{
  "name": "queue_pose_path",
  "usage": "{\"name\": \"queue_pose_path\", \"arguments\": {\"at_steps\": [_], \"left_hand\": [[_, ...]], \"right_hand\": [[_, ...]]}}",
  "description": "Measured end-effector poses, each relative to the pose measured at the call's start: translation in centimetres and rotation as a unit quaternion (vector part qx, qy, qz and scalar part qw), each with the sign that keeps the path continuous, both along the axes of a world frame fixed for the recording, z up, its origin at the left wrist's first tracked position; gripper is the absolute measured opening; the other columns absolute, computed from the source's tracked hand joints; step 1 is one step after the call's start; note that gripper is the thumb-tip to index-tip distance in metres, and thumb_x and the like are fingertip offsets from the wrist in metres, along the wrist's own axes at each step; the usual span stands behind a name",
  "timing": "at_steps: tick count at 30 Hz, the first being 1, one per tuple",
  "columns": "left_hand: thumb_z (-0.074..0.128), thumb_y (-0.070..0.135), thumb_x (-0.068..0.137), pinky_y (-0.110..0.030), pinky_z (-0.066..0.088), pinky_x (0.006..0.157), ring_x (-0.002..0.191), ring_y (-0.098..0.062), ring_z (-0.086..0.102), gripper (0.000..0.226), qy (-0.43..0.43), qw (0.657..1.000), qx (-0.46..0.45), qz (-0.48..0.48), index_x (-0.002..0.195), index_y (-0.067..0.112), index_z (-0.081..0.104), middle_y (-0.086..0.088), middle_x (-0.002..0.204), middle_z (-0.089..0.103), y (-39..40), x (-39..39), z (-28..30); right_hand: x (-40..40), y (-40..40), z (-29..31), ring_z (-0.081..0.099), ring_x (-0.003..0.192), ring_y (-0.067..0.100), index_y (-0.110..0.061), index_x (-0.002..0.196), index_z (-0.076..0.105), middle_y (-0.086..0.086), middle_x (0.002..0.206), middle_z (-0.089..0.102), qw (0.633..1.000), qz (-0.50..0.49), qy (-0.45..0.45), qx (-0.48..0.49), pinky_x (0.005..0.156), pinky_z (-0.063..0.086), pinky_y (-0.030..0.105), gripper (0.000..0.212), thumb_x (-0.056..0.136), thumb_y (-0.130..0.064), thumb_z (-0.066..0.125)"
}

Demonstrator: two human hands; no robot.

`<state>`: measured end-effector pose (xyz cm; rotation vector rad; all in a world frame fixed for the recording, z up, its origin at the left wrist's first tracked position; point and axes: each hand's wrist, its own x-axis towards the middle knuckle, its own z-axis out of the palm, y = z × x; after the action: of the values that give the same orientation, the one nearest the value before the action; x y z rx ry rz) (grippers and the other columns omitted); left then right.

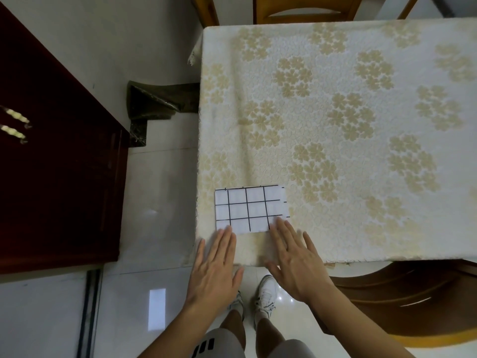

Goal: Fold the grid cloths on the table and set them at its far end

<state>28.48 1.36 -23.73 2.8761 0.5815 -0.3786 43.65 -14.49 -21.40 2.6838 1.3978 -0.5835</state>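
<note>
No legible writing anywhere. Grid cloth [251,209], folded to a small rectangle, lies at near left corner of table [361,125]. Left hand [215,267] and right hand [296,259] flat, palms down, fingers straight and slightly spread, fingertips touching cloth's near edge

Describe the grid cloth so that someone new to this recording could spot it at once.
Start at the table under its cream flowered tablecloth and go to its near left corner. The grid cloth lies flat there, just beyond the fingertips of the open left hand and right hand. It is the only white rectangle ruled with black lines.
</note>
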Motion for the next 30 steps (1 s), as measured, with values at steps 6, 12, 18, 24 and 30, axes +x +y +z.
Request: {"name": "queue_pose_path", "arguments": {"at_steps": [6,12,18,24,30], "left_hand": [[0.033,0.058,0.094,-0.052,0.017,0.114,0.15,-0.025,0.024,0.079,0.023,1.0,-0.003,0.018,0.154,0.007,0.026,-0.009,0.163,0.023,-0.5,-0.2,-0.9],[0.028,0.058,0.096,-0.053,0.018,0.113,0.149,-0.026,0.024,0.077,0.021,0.999,-0.002,0.029,0.153,0.007,0.029,-0.009,0.163,0.024,-0.2,0.3,-1.1],[0.031,0.056,0.097,-0.05,0.017,0.113,0.149,-0.025,0.025,0.074,0.01,1.0,0.007,0.027,0.153,0.008,0.029,-0.009,0.162,0.025,0.2,0.7,-1.2],[0.032,0.053,0.097,-0.051,0.015,0.115,0.15,-0.026,0.021,0.073,-0.012,1.0,0.011,0.023,0.154,0.008,0.026,-0.009,0.163,0.022,0.2,0.9,-0.4],[0.025,0.056,0.098,-0.046,0.009,0.116,0.152,-0.024,0.01,0.075,0.015,0.999,0.001,0.04,0.156,0.01,0.017,-0.007,0.165,0.013,0.5,1.4,-0.9]], "right_hand": [[-0.5,0.1,-1.1,0.038,0.141,0.029,-0.005,0.147,0.04,0.015,0.156,0.034,0.999,-0.017,0.025,-0.044,0.104,0.043,0.051,0.078,0.096,-0.063,0.027],[-0.1,0.5,-1.3,0.015,0.149,0.029,-0.007,0.154,0.019,0.013,0.162,0.011,0.998,-0.005,0.042,-0.035,0.115,0.028,0.053,0.08,0.097,-0.063,0.016],[0.7,1.0,-0.8,-0.021,0.148,0.026,-0.013,0.153,-0.018,0.008,0.158,-0.029,0.996,0.012,0.063,-0.065,0.122,-0.003,0.047,0.079,0.094,-0.062,0.002],[0.6,0.8,-0.9,-0.004,0.15,0.027,-0.011,0.156,-0.001,0.009,0.164,-0.007,0.999,-0.002,0.045,-0.019,0.119,0.007,0.047,0.075,0.101,-0.059,0.017],[1.2,1.0,-1.1,-0.016,0.149,0.023,-0.013,0.152,-0.014,0.006,0.159,-0.022,0.997,-0.019,0.068,-0.016,0.122,0.0,0.046,0.074,0.101,-0.058,0.015]]}}
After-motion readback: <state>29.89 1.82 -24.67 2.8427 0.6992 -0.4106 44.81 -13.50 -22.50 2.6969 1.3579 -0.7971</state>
